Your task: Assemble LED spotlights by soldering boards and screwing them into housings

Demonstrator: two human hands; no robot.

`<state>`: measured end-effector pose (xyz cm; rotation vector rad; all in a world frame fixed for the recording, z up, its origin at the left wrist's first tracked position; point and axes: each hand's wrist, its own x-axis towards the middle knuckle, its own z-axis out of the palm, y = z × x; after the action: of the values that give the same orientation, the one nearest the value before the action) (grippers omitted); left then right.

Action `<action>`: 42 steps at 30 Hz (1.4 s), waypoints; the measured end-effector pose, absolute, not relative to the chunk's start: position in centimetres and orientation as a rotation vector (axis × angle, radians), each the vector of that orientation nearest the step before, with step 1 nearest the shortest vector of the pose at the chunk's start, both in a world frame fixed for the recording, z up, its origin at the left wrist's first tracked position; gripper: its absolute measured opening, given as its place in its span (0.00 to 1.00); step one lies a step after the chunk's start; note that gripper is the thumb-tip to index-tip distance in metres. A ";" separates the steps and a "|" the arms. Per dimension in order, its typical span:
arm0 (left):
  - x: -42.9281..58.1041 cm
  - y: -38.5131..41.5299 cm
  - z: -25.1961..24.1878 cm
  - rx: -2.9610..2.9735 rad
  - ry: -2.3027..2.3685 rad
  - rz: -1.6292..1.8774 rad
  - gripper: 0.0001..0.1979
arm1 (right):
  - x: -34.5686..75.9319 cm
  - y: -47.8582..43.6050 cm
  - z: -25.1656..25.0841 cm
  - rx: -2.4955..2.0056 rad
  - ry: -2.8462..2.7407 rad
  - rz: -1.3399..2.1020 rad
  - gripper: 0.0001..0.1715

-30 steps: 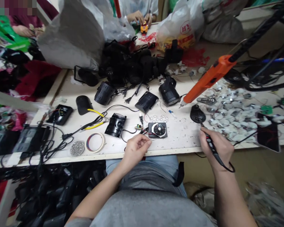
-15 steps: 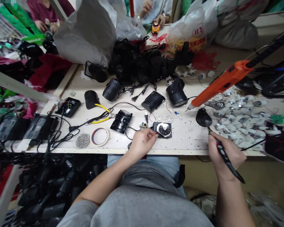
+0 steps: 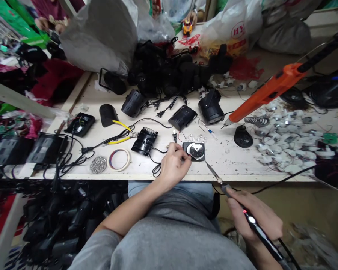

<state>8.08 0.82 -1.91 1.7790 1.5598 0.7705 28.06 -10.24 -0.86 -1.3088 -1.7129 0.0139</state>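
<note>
My right hand (image 3: 256, 213) is closed around a soldering iron (image 3: 252, 221) with a lit red spot on its black handle. The iron's metal tip points left, close to the lower right corner of a small black square plate (image 3: 200, 159), which carries a white piece and a round dark disc (image 3: 196, 150). At the plate's left edge my left hand (image 3: 176, 163) has its fingers pinched together; what they hold is too small to make out. Several small clear domes (image 3: 195, 138) lie just behind the plate. Left of my left hand sits an open black housing (image 3: 145, 141).
An orange electric screwdriver (image 3: 264, 93) hangs at the right above a black stand (image 3: 243, 136) and many white parts (image 3: 293, 138). Yellow-handled pliers (image 3: 121, 133), a tape roll (image 3: 119, 160) and a tin of metal wool (image 3: 98, 164) lie left. Co-workers' hands show across the bench.
My right hand has brought the soldering iron from the black stand leftward to the plate's corner. My left hand has shifted slightly right, its fingers still at the plate's left edge.
</note>
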 end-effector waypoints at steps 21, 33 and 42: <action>8.5 1.1 -2.1 1.746 1.554 0.778 0.06 | 25.8 -7.9 -0.7 -1.217 -1.825 0.116 0.18; 8.6 1.1 -2.2 1.710 1.536 0.811 0.06 | 25.9 -7.5 -1.8 -1.188 -1.804 0.126 0.19; 8.7 1.2 -2.4 1.683 1.502 0.840 0.07 | 25.9 -7.3 -1.8 -1.176 -1.804 0.142 0.20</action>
<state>8.70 1.16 -2.41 1.6825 1.5016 0.8405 25.92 -7.26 -1.81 -1.1763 -1.8039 0.1420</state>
